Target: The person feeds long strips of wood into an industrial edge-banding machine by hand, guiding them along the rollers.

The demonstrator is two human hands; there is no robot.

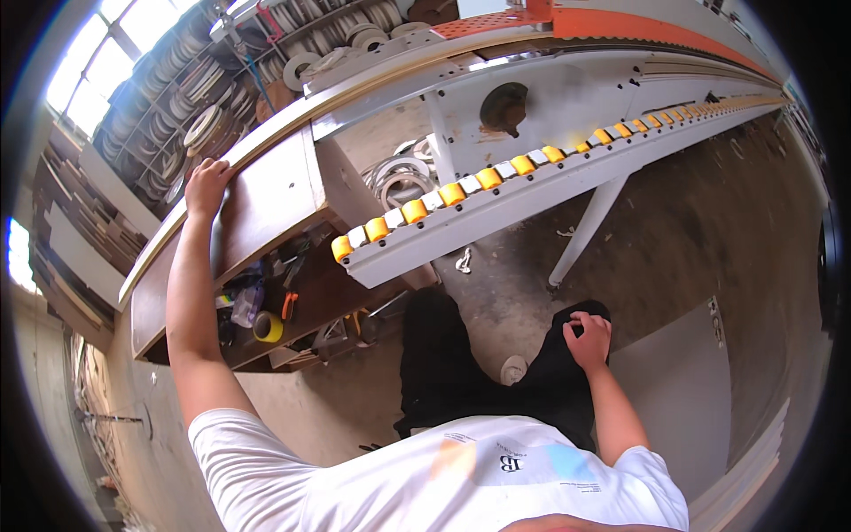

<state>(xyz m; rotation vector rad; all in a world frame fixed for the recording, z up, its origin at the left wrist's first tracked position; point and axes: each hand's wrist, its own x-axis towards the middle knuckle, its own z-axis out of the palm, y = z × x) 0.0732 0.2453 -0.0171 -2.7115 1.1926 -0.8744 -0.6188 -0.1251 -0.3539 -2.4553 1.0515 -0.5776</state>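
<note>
Currently, left grip [206, 188]: laid over the pale strip [284, 124]; I can't tell whether it's clenched.
Right grip [588, 342]: released, half-curled on the knee [592, 306].
Pale strip: along the far edge of the counter [266, 191]; I'd press it evenly.
Counter: brown, beside a yellow-and-white roller rail [414, 211].
Room: coils [211, 127] shelved beyond, concrete floor [709, 222] below.

We are resting our left hand [207, 183] on a strip [273, 135], our right hand [589, 340] on our knee [560, 341].

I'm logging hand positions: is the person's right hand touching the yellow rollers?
No, the right hand rests on the right knee, apart from the yellow rollers.
</note>
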